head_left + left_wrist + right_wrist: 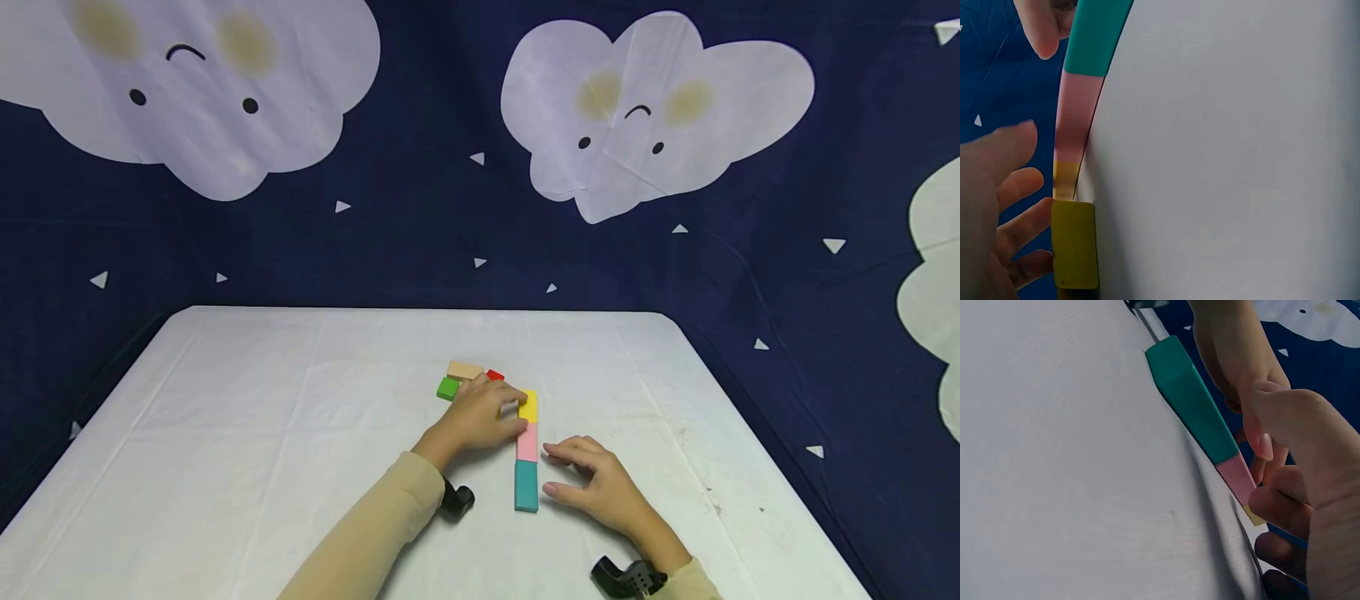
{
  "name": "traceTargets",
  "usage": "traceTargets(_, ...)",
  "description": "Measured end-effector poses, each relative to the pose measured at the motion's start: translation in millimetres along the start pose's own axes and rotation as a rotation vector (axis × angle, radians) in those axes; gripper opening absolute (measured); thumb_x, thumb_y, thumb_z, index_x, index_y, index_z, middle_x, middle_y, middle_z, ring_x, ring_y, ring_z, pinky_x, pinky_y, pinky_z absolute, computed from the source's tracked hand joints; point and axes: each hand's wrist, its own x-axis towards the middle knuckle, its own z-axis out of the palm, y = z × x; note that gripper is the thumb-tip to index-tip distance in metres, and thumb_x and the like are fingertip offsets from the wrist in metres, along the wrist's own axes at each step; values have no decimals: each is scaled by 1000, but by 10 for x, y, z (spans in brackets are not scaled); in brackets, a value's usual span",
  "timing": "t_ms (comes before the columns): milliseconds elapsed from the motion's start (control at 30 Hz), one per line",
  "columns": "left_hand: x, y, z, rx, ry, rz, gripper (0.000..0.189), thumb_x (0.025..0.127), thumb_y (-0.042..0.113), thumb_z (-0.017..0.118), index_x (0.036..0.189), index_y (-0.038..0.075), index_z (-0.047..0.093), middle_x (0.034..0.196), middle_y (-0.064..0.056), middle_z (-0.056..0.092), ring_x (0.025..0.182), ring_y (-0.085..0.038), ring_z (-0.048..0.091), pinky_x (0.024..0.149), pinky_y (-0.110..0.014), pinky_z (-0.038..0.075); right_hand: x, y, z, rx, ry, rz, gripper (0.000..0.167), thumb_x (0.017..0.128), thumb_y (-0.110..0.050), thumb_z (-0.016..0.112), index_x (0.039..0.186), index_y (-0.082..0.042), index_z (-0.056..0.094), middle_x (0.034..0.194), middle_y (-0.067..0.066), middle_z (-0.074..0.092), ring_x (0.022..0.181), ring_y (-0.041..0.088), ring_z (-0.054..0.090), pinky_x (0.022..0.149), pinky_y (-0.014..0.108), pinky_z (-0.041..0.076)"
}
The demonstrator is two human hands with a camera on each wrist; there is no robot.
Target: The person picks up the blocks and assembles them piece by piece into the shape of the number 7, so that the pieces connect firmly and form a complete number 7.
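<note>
A straight row of three flat blocks lies on the white table: a yellow block point(529, 408) at the far end, a pink block point(527, 442) in the middle and a teal block point(527, 486) nearest. My left hand point(478, 414) is over the row's left side, thumb and index tips at the yellow and pink blocks. In the left wrist view an olive-yellow block point(1074, 244) stands close to its fingertips, thumb apart from it. To the right of the row my right hand point(600, 483) holds nothing, its fingers loosely bent and thumb separated, near the pink and teal blocks.
Beyond my left hand lie a tan block point(465, 370), a green block point(447, 388) and a red block point(495, 375), partly hidden by it. The white table point(225, 433) ends at a dark blue curtain point(420, 242) with white clouds.
</note>
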Motion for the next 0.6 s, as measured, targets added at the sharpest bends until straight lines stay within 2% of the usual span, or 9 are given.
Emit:
traceTargets(100,-39,13,-9,22,-12,16,53,89,52,67,134,25,63,139,1,59,124,-22,46,105,-46,34,9,3,-8,-20,35,1,37,84,-21,80,118,-12,72,102,-7,70,93,11,62,81,23,50)
traceTargets(233,-109,27,-20,67,-24,30,64,84,59,69,138,25,59,138,1,58,126,-23,47,103,-46,36,21,-4,-8,-29,76,25,28,88,-18,75,115,-13,74,100,-9,71,92,8,63,78,23,51)
traceTargets(333,-162,40,-12,112,-26,24,73,80,67,68,140,27,57,133,2,57,124,-21,46,104,-44,36,24,-7,-6,-24,95,40,23,90,-16,73,113,-13,75,99,-8,71,90,8,62,76,23,50)
traceTargets(467,-215,63,-4,165,-13,18,81,75,76,66,141,30,56,119,2,53,109,-15,44,95,-36,38,21,-12,-2,-23,101,52,21,91,-17,71,112,-15,75,100,-9,71,90,6,61,76,23,50)
traceTargets(600,-243,81,-3,196,-4,26,85,71,80,65,141,32,56,107,4,48,98,-12,39,85,-30,34,18,-17,2,-17,97,70,21,92,-17,70,112,-16,75,99,-10,71,88,4,60,74,24,50)
